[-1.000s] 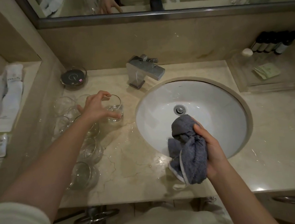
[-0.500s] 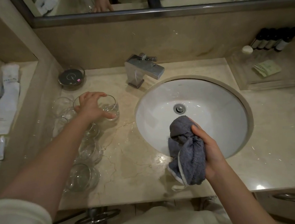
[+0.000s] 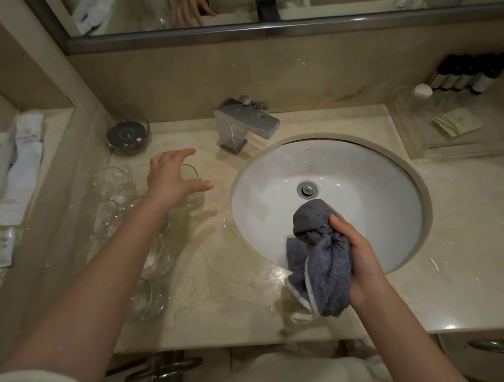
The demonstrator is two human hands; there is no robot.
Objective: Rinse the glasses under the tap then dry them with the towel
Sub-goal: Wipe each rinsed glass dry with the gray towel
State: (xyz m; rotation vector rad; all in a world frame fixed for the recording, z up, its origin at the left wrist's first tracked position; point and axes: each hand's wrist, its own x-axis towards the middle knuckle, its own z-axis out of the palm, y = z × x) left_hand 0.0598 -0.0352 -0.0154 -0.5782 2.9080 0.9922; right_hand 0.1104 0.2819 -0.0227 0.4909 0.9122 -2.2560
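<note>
Right now the glass (image 3: 191, 183) nearest the basin stands upright on the marble counter (image 3: 222, 275), just under my left hand (image 3: 169, 179), whose fingers are spread and hold nothing. Behind it a cluster of clear glasses (image 3: 126, 205) crowds the counter's left side, hard to count through their reflections. My right hand (image 3: 357, 257) clutches the bunched grey towel (image 3: 318, 258) over the sink's (image 3: 375, 239) near rim. The tap (image 3: 245, 125) looks off. Perhaps this glass is finished; I judge the job partway, with some glasses left to rinse and dry.
</note>
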